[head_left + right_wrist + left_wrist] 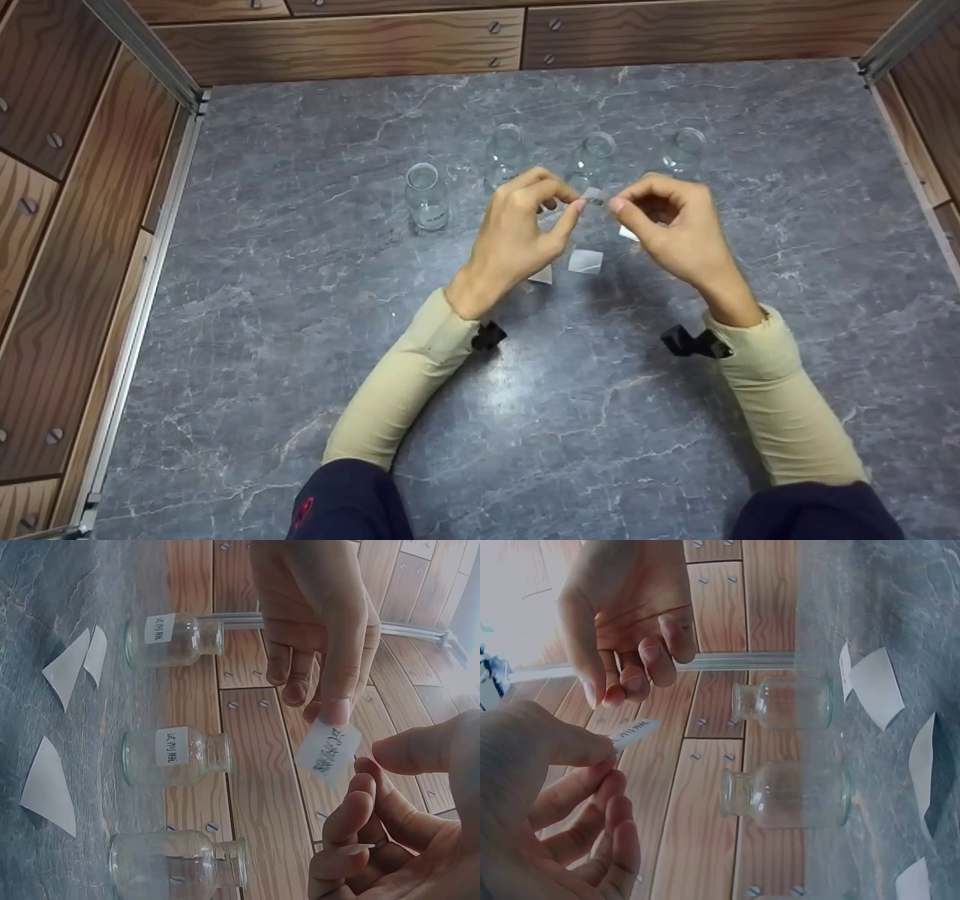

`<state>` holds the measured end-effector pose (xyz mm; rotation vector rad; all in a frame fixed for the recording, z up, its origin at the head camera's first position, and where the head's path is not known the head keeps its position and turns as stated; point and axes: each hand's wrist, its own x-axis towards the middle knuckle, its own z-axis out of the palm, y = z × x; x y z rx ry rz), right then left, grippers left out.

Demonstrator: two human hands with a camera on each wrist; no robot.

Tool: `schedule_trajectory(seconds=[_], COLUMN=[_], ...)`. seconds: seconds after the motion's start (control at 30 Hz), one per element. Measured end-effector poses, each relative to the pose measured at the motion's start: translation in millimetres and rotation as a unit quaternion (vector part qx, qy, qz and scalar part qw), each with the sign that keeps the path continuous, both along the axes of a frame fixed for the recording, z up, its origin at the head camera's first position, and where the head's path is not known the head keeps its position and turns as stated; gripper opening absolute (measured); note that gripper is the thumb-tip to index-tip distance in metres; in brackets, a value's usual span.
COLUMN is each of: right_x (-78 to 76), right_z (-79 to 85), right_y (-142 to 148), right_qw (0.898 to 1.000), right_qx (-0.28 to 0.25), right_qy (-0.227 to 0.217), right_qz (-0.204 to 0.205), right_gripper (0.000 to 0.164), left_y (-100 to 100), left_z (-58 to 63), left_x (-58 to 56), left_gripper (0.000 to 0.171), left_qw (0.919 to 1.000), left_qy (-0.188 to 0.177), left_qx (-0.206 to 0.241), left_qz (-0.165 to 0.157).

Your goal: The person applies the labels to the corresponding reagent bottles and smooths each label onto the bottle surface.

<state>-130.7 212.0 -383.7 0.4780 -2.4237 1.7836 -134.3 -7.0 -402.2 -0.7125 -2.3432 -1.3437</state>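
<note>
In the head view, both hands meet over the middle of the table, in front of clear glass reagent bottles (427,199). My left hand (517,225) pinches a small white label (328,752) with dark handwriting between thumb and fingers. Close by the label's free edge is my right hand (675,229). Its thumb and index finger (401,814) stand slightly apart beside the label, the other fingers loosely bent. Two bottles, one nearer (174,746) and one farther (161,639), carry similar written labels in the right wrist view. A third bottle (161,866) shows no label there.
White paper pieces (586,261) lie on the grey marbled table (300,322) below the hands. Two bottles without visible labels, one (791,701) beyond the other (784,795), stand in the left wrist view. Wood-patterned panels (337,45) and metal rails enclose the table.
</note>
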Motion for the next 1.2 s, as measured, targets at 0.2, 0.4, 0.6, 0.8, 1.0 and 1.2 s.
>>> schedule_trajectory(seconds=[0.2, 0.4, 0.6, 0.8, 1.0, 1.2], right_x=[-0.6, -1.8, -2.9, -4.2, -4.5, -4.3], right_z=[-0.9, -2.3, -2.7, -3.4, -4.1, -3.8], right_y=[0.5, 0.9, 1.4, 2.0, 1.8, -0.3], right_qw=[1.0, 1.0, 1.0, 0.999, 1.0, 0.999], right_qx=[0.002, 0.014, 0.019, 0.025, 0.0, -0.026], right_qy=[0.006, 0.011, 0.01, 0.005, -0.012, -0.028], right_qz=[-0.003, -0.01, -0.018, -0.019, -0.011, -0.017], right_gripper=[0.004, 0.004, 0.004, 0.007, 0.01, 0.011], left_y=[-2.6, -3.2, -2.7, -2.5, -1.9, -1.7], left_z=[-1.8, -1.2, -0.9, -1.2, -2.1, -2.5], left_x=[-4.6, -5.8, -6.3, -6.0, -6.9, -6.9], left_gripper=[0.008, 0.009, 0.008, 0.009, 0.009, 0.01], left_qw=[0.9993, 0.9983, 0.9967, 0.9924, 0.987, 0.9816], left_qy=[-0.011, -0.028, -0.039, -0.072, -0.102, -0.116], left_qx=[0.035, 0.05, 0.068, 0.093, 0.115, 0.139], left_qz=[-0.009, -0.013, -0.021, -0.035, -0.048, -0.062])
